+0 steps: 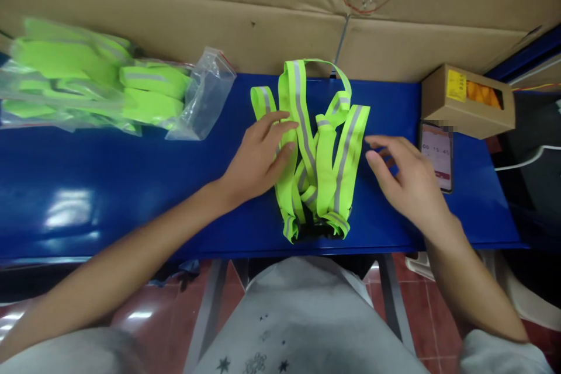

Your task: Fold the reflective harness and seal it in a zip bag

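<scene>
A neon yellow-green reflective harness with grey stripes lies in loose loops on the blue table. Its black buckle part is at the table's front edge. My left hand hovers over or rests on the harness's left straps, its fingers apart; whether they touch the fabric is hard to tell. To the right of the straps, my right hand is held with fingers curved and apart, nothing between them, just short of the harness.
Clear plastic bags of folded yellow-green harnesses lie at the back left. At the right stand a cardboard box with orange contents and a phone showing a timer. A cardboard-covered wall closes off the back.
</scene>
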The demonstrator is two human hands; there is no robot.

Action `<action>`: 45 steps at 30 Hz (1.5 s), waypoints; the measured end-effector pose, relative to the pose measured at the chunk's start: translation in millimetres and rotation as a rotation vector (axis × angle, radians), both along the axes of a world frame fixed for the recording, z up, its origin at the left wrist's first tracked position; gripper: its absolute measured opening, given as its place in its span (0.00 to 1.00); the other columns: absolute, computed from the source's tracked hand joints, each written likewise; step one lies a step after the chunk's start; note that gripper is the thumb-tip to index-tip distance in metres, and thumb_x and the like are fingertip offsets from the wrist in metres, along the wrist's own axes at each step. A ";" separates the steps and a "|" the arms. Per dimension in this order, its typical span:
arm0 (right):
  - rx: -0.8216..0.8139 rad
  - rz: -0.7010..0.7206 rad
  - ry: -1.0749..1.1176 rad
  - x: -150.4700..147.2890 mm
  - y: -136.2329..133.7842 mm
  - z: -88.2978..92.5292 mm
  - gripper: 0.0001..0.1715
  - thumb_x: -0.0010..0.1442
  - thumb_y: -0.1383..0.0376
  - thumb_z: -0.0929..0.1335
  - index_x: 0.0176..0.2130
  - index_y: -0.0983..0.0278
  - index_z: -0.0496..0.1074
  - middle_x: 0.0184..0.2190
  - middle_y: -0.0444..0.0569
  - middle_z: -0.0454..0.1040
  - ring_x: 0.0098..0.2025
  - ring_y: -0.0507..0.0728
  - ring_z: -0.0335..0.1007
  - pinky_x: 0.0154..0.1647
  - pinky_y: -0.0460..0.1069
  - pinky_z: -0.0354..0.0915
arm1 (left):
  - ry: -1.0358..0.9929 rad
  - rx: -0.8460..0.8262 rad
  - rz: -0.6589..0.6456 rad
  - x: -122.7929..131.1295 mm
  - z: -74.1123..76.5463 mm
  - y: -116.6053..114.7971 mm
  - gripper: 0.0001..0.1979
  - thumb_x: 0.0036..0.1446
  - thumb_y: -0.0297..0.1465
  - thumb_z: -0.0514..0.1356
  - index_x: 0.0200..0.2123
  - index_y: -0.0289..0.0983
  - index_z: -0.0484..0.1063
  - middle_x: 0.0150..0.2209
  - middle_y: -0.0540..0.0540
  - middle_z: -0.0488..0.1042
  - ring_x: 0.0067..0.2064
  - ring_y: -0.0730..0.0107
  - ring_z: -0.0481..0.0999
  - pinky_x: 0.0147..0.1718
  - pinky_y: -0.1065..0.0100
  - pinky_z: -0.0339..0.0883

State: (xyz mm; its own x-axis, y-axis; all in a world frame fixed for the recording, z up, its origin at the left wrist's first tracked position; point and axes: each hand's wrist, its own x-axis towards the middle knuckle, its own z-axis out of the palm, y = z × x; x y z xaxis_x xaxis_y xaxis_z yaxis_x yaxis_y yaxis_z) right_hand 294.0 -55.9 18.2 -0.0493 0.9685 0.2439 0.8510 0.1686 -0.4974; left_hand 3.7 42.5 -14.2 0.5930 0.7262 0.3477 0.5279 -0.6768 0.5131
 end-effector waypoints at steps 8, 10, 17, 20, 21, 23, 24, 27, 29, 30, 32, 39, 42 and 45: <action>-0.110 -0.198 -0.240 3.0 82.6 -16.4 0.26 0.72 0.47 0.66 0.55 0.64 0.75 0.52 0.62 0.76 0.51 0.71 0.75 0.52 0.66 0.71 | 0.142 0.119 -0.347 36.4 29.1 -43.7 0.20 0.77 0.42 0.50 0.56 0.36 0.75 0.54 0.38 0.79 0.55 0.52 0.78 0.55 0.50 0.69; -0.081 -0.231 -0.233 -3.0 101.7 -14.0 0.34 0.69 0.41 0.68 0.57 0.66 0.72 0.55 0.66 0.73 0.55 0.74 0.73 0.53 0.68 0.71 | 0.209 0.088 -0.397 41.9 27.7 -46.2 0.24 0.77 0.45 0.48 0.51 0.36 0.78 0.50 0.39 0.80 0.51 0.53 0.79 0.51 0.51 0.70; -0.106 -0.204 -0.271 -8.3 148.8 -22.8 0.32 0.68 0.42 0.69 0.54 0.64 0.70 0.53 0.66 0.74 0.54 0.74 0.73 0.54 0.68 0.70 | 0.181 -0.013 -0.370 43.3 15.5 -46.7 0.25 0.78 0.43 0.45 0.48 0.35 0.79 0.43 0.41 0.81 0.45 0.58 0.80 0.47 0.56 0.72; -0.093 -0.167 -0.242 -8.5 151.8 -33.7 0.25 0.72 0.46 0.64 0.54 0.62 0.70 0.53 0.62 0.76 0.51 0.71 0.75 0.52 0.64 0.71 | 0.170 -0.054 -0.370 40.9 20.4 -46.5 0.26 0.79 0.43 0.44 0.49 0.35 0.79 0.45 0.42 0.82 0.48 0.57 0.81 0.49 0.55 0.72; -0.083 -0.157 -0.228 -8.9 150.3 -36.5 0.24 0.73 0.47 0.63 0.55 0.62 0.69 0.53 0.62 0.77 0.52 0.70 0.75 0.53 0.64 0.71 | 0.154 -0.080 -0.374 39.1 23.0 -46.3 0.26 0.79 0.42 0.44 0.50 0.35 0.78 0.46 0.42 0.82 0.49 0.57 0.81 0.51 0.54 0.71; -0.072 -0.139 -0.196 -9.2 144.8 -39.4 0.23 0.73 0.49 0.64 0.56 0.62 0.68 0.54 0.61 0.77 0.53 0.70 0.75 0.55 0.63 0.70 | 0.099 -0.116 -0.373 33.3 28.9 -47.1 0.23 0.79 0.40 0.44 0.52 0.36 0.77 0.49 0.43 0.82 0.52 0.58 0.81 0.54 0.54 0.71; -0.074 -0.135 -0.180 -8.9 140.9 -39.1 0.23 0.72 0.49 0.65 0.56 0.62 0.68 0.54 0.61 0.78 0.53 0.69 0.75 0.56 0.63 0.70 | 0.068 -0.114 -0.361 29.5 31.9 -48.7 0.22 0.79 0.39 0.46 0.53 0.36 0.77 0.51 0.43 0.82 0.53 0.58 0.81 0.55 0.54 0.71; -0.117 -0.167 -0.173 -5.9 125.3 -31.5 0.24 0.69 0.50 0.69 0.54 0.63 0.71 0.51 0.62 0.79 0.50 0.69 0.76 0.53 0.62 0.71 | 0.016 -0.028 -0.294 18.3 39.0 -61.9 0.17 0.77 0.38 0.53 0.55 0.36 0.75 0.53 0.41 0.81 0.54 0.57 0.80 0.54 0.54 0.73; -0.194 -0.218 -0.219 -4.2 111.0 -22.8 0.24 0.67 0.46 0.70 0.48 0.64 0.74 0.45 0.61 0.81 0.44 0.69 0.77 0.48 0.62 0.71 | 0.061 0.073 -0.267 15.4 40.6 -77.9 0.17 0.74 0.40 0.56 0.55 0.35 0.76 0.53 0.40 0.81 0.52 0.55 0.80 0.50 0.52 0.75; -0.236 -0.242 -0.252 -4.1 102.6 -18.0 0.26 0.67 0.44 0.70 0.45 0.63 0.75 0.40 0.61 0.81 0.41 0.70 0.77 0.44 0.62 0.70 | 0.109 0.139 -0.255 16.1 40.1 -87.3 0.18 0.73 0.41 0.57 0.54 0.35 0.76 0.51 0.39 0.81 0.51 0.53 0.81 0.49 0.50 0.76; -0.284 -0.263 -0.304 -6.1 84.0 -8.6 0.30 0.67 0.39 0.68 0.39 0.63 0.75 0.33 0.59 0.79 0.36 0.68 0.76 0.38 0.60 0.67 | 0.214 0.289 -0.222 21.0 37.0 -106.0 0.17 0.72 0.41 0.59 0.52 0.36 0.78 0.48 0.39 0.82 0.47 0.52 0.81 0.44 0.47 0.77; -0.438 0.197 -0.093 -26.8 31.3 12.5 0.31 0.69 0.38 0.66 0.32 0.59 0.75 0.27 0.45 0.78 0.30 0.56 0.73 0.31 0.51 0.56 | 0.293 0.507 -0.138 35.7 22.6 -134.7 0.11 0.69 0.27 0.59 0.46 0.42 0.82 0.44 0.43 0.82 0.42 0.59 0.79 0.36 0.53 0.78; -0.530 0.249 -0.015 -37.2 29.2 9.4 0.30 0.66 0.37 0.69 0.33 0.60 0.76 0.28 0.45 0.79 0.30 0.55 0.73 0.30 0.50 0.55 | 0.280 0.513 -0.163 37.2 14.9 -134.4 0.11 0.68 0.25 0.59 0.47 0.38 0.81 0.44 0.43 0.82 0.45 0.59 0.80 0.42 0.54 0.79; -0.579 0.272 0.124 -45.2 33.4 1.6 0.24 0.65 0.44 0.73 0.35 0.61 0.76 0.28 0.44 0.79 0.29 0.54 0.73 0.29 0.49 0.56 | 0.230 0.532 -0.183 39.6 5.1 -134.8 0.10 0.67 0.23 0.60 0.44 0.38 0.80 0.45 0.45 0.83 0.46 0.61 0.81 0.47 0.56 0.79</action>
